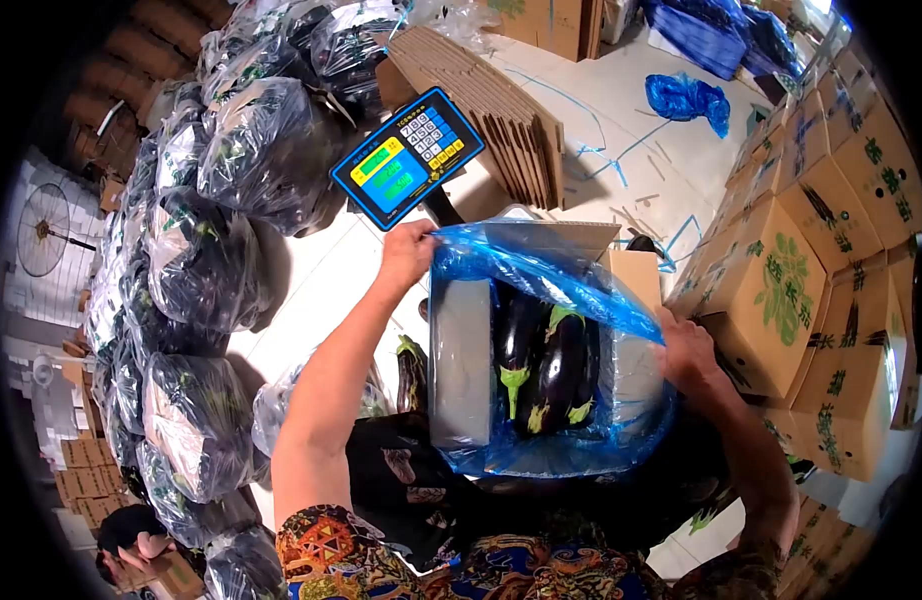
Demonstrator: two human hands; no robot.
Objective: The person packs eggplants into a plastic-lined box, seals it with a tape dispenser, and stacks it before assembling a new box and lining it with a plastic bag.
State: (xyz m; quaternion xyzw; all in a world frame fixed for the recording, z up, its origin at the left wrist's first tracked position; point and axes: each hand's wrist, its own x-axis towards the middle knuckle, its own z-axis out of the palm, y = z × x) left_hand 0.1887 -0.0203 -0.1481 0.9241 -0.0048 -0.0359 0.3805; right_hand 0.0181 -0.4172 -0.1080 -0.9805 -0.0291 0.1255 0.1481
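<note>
1 round fan (43, 229) against white wall (39, 312), left.

Premises are of the packing-room or produce-warehouse type. Clear plastic bags (271, 150) of dark produce are heaped along the left side. Printed cardboard cartons (781, 290), taped and bearing a green plant design, are stacked on the right. Flattened cardboard (491, 115) stands upright at the far side, near a digital scale display (408, 158) with keypad. An open box lined with blue plastic (551, 455) contains eggplants (556, 370). Flooring is pale tile (621, 160), with loose blue strapping (606, 155) and scraps on it. A wall fan (43, 230) is noted at the far left against white brickwork (36, 310).
</note>
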